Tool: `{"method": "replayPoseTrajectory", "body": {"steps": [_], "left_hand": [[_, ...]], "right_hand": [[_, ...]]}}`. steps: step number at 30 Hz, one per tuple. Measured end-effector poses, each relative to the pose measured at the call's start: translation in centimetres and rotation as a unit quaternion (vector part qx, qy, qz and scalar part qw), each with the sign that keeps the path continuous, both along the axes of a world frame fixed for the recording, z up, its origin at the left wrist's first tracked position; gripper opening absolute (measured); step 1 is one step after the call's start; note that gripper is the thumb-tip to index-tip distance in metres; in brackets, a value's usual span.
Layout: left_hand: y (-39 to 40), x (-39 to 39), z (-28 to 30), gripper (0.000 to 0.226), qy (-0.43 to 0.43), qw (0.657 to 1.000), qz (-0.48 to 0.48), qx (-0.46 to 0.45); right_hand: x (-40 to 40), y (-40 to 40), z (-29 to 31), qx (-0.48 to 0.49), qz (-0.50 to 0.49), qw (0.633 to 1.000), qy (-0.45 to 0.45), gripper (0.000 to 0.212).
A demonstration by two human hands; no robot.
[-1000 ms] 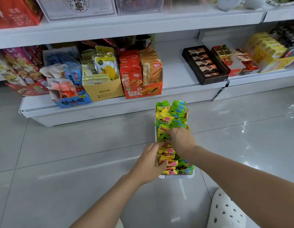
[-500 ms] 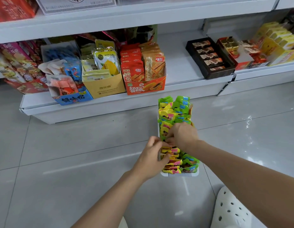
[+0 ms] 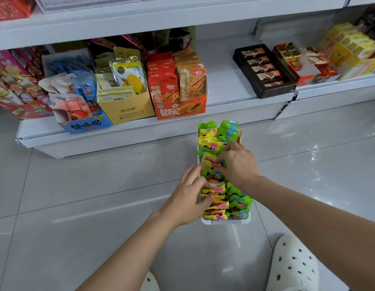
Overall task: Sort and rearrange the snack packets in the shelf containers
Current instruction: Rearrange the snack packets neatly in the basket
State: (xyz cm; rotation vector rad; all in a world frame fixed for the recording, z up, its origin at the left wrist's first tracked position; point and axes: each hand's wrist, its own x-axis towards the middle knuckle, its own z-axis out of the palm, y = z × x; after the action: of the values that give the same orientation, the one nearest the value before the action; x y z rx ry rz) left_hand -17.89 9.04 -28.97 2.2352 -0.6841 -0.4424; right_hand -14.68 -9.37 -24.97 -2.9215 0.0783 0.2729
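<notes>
Snack packets, yellow and green, stand packed in two rows inside a narrow white container that sits on the grey tiled floor, just in front of the lowest shelf. Yellow packets fill the left row; green packets fill the right row. The left hand is at the container's left side, its thumb laid across yellow packets in the near half and its fingers extended along the outer edge, relaxed rather than clenched. The right hand is above the middle of the rows, its fingers bent down among the packets; whether they pinch a packet cannot be told. On the shelf stand a blue box, a tan box and an orange box, side by side, each holding upright pouches. Further right lie a dark tray of wrapped bars and yellow boxes. A white perforated shoe is on the floor at lower right.
</notes>
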Motion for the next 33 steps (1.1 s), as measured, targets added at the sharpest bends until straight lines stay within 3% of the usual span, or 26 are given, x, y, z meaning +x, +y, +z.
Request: {"method": "replayPoseTrajectory", "body": {"steps": [4,8,13,16,19,21,24,26,30,33], "left_hand": [[-0.2,0.4,0.2,0.024,-0.007,0.999,-0.013,0.034],[-0.3,0.3,0.9,0.029,-0.014,0.998,-0.021,0.058],[-0.6,0.2,2.7,0.045,0.045,0.984,-0.054,0.164],[-0.9,-0.1,6.3,0.061,0.117,0.972,-0.057,0.197],[-1.0,-0.8,11.9,0.067,0.208,0.974,0.016,0.092],[-1.0,-1.5,16.2,0.065,0.278,0.958,0.072,-0.007],[-0.6,-3.2,21.3,0.059,0.303,0.943,0.087,-0.109],[-0.3,-5.0,23.6,0.044,0.311,0.931,0.089,-0.171],[0.3,-8.4,25.8,0.033,0.352,0.863,0.181,-0.314],[0.3,-10.1,26.2,0.025,0.354,0.831,0.233,-0.361]], "right_hand": [[-0.5,-0.4,-0.9,0.036,-0.041,0.998,-0.015,0.018],[-0.9,-1.0,0.5,0.202,-0.016,0.973,-0.107,0.011],[-0.9,-3.6,10.1,0.363,-0.046,0.93,-0.043,0.024],[-2.1,-4.9,16.7,0.468,-0.085,0.878,-0.047,0.021],[-4.1,-5.2,21.9,0.509,-0.112,0.85,-0.075,0.017],[-5.5,-5.0,24.1,0.529,-0.138,0.832,-0.09,0.017],[-7.1,-4.1,26.0,0.578,-0.179,0.789,-0.103,0.018],[-8.0,-3.4,26.7,0.61,-0.212,0.755,-0.113,0.019],[-9.0,-3.1,26.7,0.649,-0.247,0.713,-0.095,0.02],[-9.2,-3.1,26.4,0.638,-0.251,0.725,-0.071,0.019]]}}
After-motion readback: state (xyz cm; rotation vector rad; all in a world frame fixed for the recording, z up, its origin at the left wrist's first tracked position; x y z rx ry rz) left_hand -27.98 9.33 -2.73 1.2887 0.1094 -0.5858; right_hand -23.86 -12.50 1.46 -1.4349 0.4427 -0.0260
